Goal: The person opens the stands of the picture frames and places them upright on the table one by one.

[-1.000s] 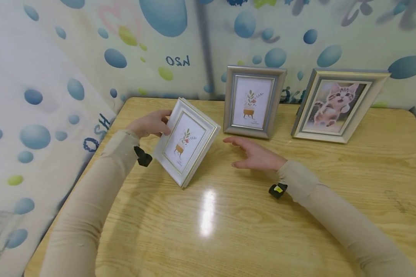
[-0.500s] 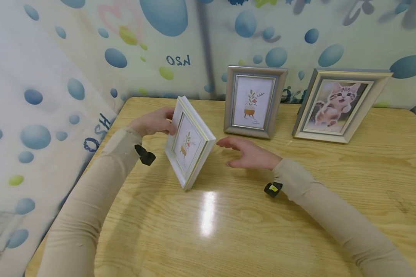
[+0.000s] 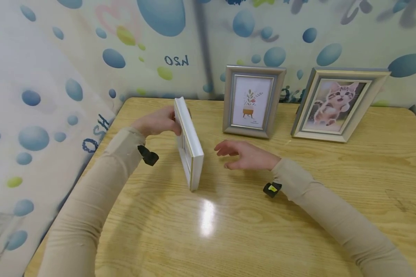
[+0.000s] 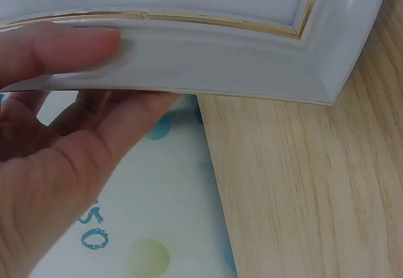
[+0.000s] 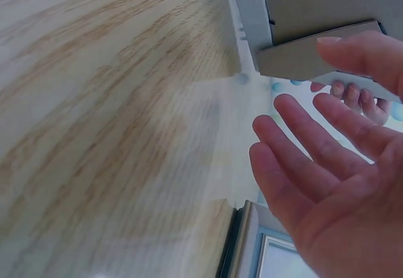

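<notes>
My left hand (image 3: pixel 157 122) grips a white picture frame (image 3: pixel 190 130) with a gold inner line by its left side. In the head view the frame stands almost edge-on, its lower corner near or on the table. The left wrist view shows my thumb on the white border (image 4: pixel 233 63) and the fingers behind it. My right hand (image 3: pixel 249 155) hovers to the right of the frame, fingers relaxed and apart from it. From the right wrist, the frame's grey-brown back board (image 5: pixel 315 7) and a support flap (image 5: pixel 293 54) are visible behind my thumb. The picture itself is hardly visible now.
Behind my right hand stands a grey-silver picture frame (image 3: pixel 250 102) with a potted-plant print. Farther right is a champagne-coloured frame (image 3: pixel 334 104) with a kitten picture. Both are on the wooden table (image 3: pixel 263 231), close to the balloon-patterned wall covering (image 3: pixel 152 23).
My left hand has turned the white frame from facing the head camera to almost edge-on, moving slightly right. My right hand has shifted a little left, its fingers curving slightly more.
</notes>
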A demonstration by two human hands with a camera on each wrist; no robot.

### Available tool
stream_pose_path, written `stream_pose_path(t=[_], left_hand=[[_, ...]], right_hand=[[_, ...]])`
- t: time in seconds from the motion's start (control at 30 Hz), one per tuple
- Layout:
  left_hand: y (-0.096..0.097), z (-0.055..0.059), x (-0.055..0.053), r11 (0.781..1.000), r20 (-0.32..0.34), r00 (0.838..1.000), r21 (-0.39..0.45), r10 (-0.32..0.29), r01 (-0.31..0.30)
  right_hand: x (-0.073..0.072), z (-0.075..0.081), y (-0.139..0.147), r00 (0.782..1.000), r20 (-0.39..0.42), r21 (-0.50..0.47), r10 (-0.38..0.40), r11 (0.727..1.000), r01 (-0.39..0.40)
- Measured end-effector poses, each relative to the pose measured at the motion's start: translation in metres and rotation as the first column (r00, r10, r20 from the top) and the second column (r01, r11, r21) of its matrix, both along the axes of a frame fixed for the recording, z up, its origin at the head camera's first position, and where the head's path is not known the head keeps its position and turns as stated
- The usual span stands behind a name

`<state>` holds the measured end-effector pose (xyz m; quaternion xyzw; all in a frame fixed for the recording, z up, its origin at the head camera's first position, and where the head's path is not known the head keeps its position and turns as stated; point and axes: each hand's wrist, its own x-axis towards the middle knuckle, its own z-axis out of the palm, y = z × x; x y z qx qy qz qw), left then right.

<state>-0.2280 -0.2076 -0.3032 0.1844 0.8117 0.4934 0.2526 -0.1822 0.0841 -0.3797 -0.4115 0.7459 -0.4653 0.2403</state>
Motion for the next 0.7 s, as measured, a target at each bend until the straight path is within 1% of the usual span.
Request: stream_pose_path(t=[0.07, 0.17, 0.27, 0.4, 0.57, 0.7], left_hand=[[0.003, 0.000, -0.001, 0.999, -0.011, 0.999, 0.031, -0.032, 0.032], [0.006, 0.001, -0.002, 0.996, -0.024, 0.998, 0.064, -0.057, 0.059], [0.008, 0.000, -0.003, 0.996, -0.023, 0.998, 0.068, -0.059, 0.060], [0.011, -0.001, -0.002, 0.991, -0.021, 0.995, 0.092, -0.094, 0.095], [0.021, -0.002, -0.003, 0.970, -0.032, 0.984, 0.162, -0.177, 0.180], [0.031, -0.003, -0.004, 0.958, -0.053, 0.974, 0.179, -0.219, 0.225]], right_hand=[[0.001, 0.002, 0.000, 1.000, -0.007, 0.004, -0.001, 1.000, 0.001], [0.002, 0.005, -0.001, 1.000, -0.012, 0.006, 0.002, 1.000, -0.002], [0.002, 0.008, -0.004, 1.000, 0.001, -0.006, 0.004, 1.000, -0.004], [0.002, 0.010, -0.009, 0.999, 0.044, -0.047, 0.000, 0.999, 0.002], [0.004, 0.011, -0.015, 0.995, 0.089, -0.089, -0.047, 0.994, 0.055], [0.005, 0.013, -0.018, 0.992, 0.070, -0.127, -0.100, 0.986, 0.109]])
